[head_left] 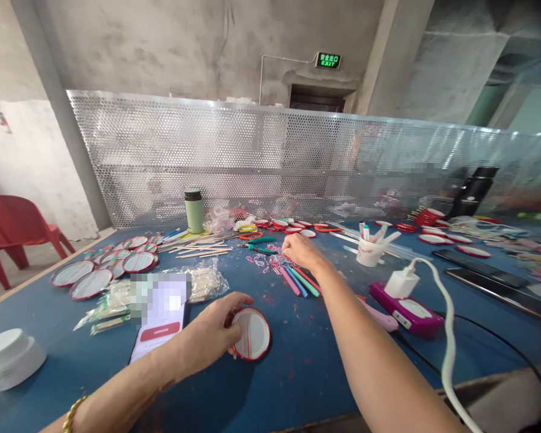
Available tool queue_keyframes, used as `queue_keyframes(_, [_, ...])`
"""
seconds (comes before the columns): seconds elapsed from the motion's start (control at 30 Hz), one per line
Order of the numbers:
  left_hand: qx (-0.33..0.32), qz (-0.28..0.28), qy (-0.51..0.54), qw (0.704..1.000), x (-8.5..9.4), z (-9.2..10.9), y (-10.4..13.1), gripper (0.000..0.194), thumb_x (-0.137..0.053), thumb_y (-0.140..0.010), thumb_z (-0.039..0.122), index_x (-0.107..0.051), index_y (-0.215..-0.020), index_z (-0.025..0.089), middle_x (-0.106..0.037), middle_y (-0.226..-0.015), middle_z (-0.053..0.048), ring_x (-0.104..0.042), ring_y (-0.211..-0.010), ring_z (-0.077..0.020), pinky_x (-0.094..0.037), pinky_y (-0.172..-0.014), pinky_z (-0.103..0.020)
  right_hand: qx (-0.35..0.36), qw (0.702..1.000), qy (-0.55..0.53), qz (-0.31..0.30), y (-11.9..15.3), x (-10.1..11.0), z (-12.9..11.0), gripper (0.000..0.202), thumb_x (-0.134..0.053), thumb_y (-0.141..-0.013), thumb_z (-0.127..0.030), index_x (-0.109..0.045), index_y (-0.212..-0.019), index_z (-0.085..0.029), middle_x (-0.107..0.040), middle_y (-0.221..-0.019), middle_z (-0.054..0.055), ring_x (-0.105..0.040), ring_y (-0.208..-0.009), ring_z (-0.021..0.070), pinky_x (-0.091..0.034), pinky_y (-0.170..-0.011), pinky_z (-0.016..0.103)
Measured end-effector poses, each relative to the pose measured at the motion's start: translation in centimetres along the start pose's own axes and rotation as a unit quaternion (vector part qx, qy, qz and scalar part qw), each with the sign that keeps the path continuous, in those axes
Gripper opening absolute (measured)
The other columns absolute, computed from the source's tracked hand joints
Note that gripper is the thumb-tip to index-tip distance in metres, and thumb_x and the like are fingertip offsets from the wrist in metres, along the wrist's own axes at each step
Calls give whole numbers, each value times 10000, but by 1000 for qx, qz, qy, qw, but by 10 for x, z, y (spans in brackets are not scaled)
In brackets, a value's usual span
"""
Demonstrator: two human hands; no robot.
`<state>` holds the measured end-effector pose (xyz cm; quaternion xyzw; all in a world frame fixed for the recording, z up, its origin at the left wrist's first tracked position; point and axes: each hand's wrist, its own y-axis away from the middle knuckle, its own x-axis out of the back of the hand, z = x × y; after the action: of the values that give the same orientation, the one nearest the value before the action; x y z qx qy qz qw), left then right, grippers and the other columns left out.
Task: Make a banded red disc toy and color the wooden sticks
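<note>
My left hand grips the left edge of a round white disc with a red rim, low over the blue table. My right hand reaches farther out, its fingers bent down at a pile of small pink and blue clips; whatever its fingertips hold is hidden. Pink, blue and green sticks lie just below that hand. Green-handled pliers rest to the left of it.
A phone and plastic packets lie left, near several red-rimmed discs and a white jar. On the right are a paper cup with pens, a purple power strip and a white cable. A green bottle stands behind.
</note>
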<state>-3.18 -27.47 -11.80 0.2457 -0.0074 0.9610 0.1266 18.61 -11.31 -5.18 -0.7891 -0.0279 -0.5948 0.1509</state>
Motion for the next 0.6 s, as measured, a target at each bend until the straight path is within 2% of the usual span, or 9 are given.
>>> queue_keyframes(0.07, [-14, 19, -53, 998, 1, 2, 3, 564, -503, -796, 180, -586, -1353, 163, -681, -972, -61, -629, -787, -210, -513, -721, -319, 23, 999, -41, 20, 8, 14, -11, 199, -670, -974, -287, -687, -1113, -146, -721, -1107, 60, -706, -940, 183, -590, -820, 353])
queue_keyframes(0.1, [-25, 30, -82, 996, 1, 4, 5, 546, -510, -814, 195, -602, -1351, 175, -690, -998, -67, -626, -821, -218, -504, -750, -325, 36, 997, -63, 31, 14, 21, -18, 104, -667, -949, -201, -715, -1016, -138, -749, -1017, 52, -713, -886, 170, -568, -775, 288])
queue_keyframes(0.13, [-40, 38, -108, 993, 2, 5, 6, 526, -518, -835, 215, -615, -1351, 184, -701, -1022, -72, -623, -846, -223, -494, -778, -330, 50, 994, -87, 42, 22, 28, -25, 89, -648, -927, -136, -722, -976, -138, -760, -958, 44, -713, -846, 152, -542, -730, 239])
queue_keyframes(0.2, [-77, 45, -145, 985, 5, 8, 8, 468, -533, -881, 270, -646, -1327, 185, -718, -1075, -86, -624, -876, -228, -479, -821, -339, 88, 985, -136, 56, 42, 38, -39, 154, -606, -928, -115, -705, -1038, -159, -760, -967, 29, -698, -802, 110, -510, -678, 188])
queue_keyframes(0.27, [-118, 70, -165, 977, 9, 13, 9, 396, -538, -919, 330, -691, -1248, 172, -716, -1122, -103, -624, -893, -228, -468, -839, -341, 129, 973, -189, 43, 67, 38, -49, 131, -607, -932, -158, -679, -1038, -186, -744, -898, -2, -680, -742, 89, -501, -639, 171])
queue_keyframes(0.33, [-147, 129, -163, 967, 14, 19, 9, 356, -523, -950, 371, -711, -1169, 163, -709, -1084, -101, -614, -877, -216, -456, -824, -332, 182, 933, -309, -20, 93, 28, -53, 81, -614, -921, -186, -643, -997, -189, -705, -790, -17, -646, -650, 96, -499, -604, 197])
queue_keyframes(0.4, [-160, 163, -129, 965, 17, 25, 9, 352, -510, -970, 413, -704, -1125, 164, -705, -996, -73, -593, -829, -192, -443, -772, -306, 187, 913, -361, -31, 116, 11, -54, 49, -625, -903, -203, -626, -951, -206, -684, -779, -24, -624, -641, 99, -495, -609, 214])
queue_keyframes(0.5, [-163, 130, -72, 975, 17, 32, 10, 310, -551, -954, 429, -703, -1032, 171, -664, -809, -16, -538, -721, -153, -401, -660, -260, 158, 885, -439, -17, 140, -14, -54, 55, -615, -905, -233, -614, -959, -221, -675, -793, -19, -614, -648, 108, -485, -591, 223])
queue_keyframes(0.6, [-143, 97, -42, 984, 10, 35, 12, 254, -584, -919, 385, -698, -887, 160, -610, -703, 5, -499, -659, -132, -364, -598, -240, 152, 859, -489, 8, 155, -28, -57, 79, -615, -923, -280, -626, -982, -228, -673, -786, -16, -627, -663, 117, -476, -567, 220])
